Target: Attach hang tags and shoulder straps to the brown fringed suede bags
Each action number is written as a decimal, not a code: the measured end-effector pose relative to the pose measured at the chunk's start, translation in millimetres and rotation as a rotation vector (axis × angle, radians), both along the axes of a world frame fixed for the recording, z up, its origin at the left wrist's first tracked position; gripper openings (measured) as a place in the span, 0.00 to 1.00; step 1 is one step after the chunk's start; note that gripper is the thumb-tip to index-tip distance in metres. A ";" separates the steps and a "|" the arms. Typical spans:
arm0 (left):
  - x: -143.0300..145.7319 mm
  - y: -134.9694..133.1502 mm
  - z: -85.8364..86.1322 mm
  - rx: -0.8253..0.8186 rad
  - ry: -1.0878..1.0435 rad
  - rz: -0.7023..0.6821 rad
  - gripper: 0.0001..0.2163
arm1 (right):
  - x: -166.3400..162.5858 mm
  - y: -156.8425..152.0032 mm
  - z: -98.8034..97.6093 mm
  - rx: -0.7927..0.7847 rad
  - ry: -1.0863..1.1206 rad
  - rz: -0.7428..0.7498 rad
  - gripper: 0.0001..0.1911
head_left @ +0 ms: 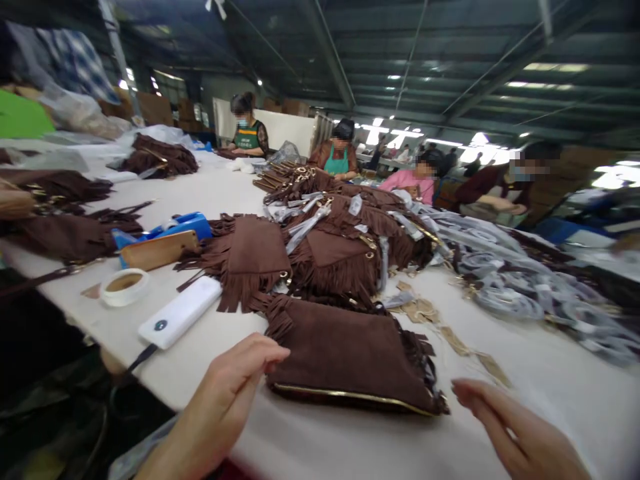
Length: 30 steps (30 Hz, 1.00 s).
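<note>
A dark brown fringed bag lies flat on the table, its gold zipper edge toward me and fringe showing at its left and right ends. At the bag's left edge is my left hand, fingers bent and stretched toward the brown fabric; it grips nothing that I can see, and whether the fingertips touch is unclear. My right hand hovers off the bag's right corner, fingers extended, holding nothing. Just behind this bag rests a pile of similar brown fringed bags with gold rings and clear plastic wrapping.
Left of the bag are a white power bank with a cable, a roll of tape and a phone. Plastic-wrapped straps are heaped at right, near tan paper tags. Several people work across the table.
</note>
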State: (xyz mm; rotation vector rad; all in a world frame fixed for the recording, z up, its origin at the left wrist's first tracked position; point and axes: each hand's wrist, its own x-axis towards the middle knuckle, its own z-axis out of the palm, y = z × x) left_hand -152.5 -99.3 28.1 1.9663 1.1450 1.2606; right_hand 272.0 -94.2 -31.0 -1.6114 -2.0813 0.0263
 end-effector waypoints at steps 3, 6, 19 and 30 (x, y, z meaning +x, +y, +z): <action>19.2 -4.7 24.6 0.046 -0.096 -0.122 0.12 | 0.9 14.3 26.7 -0.173 -0.002 0.099 0.19; 36.6 -5.7 56.4 0.081 -0.151 -0.265 0.11 | -9.0 18.2 33.4 -0.303 0.017 0.194 0.22; 168.3 33.0 -19.8 -0.190 0.339 -0.554 0.14 | -24.5 5.6 88.3 -0.545 0.045 0.184 0.08; 208.6 19.4 -6.6 -0.283 0.438 -0.266 0.05 | -42.7 -0.7 88.7 -0.448 0.040 0.089 0.16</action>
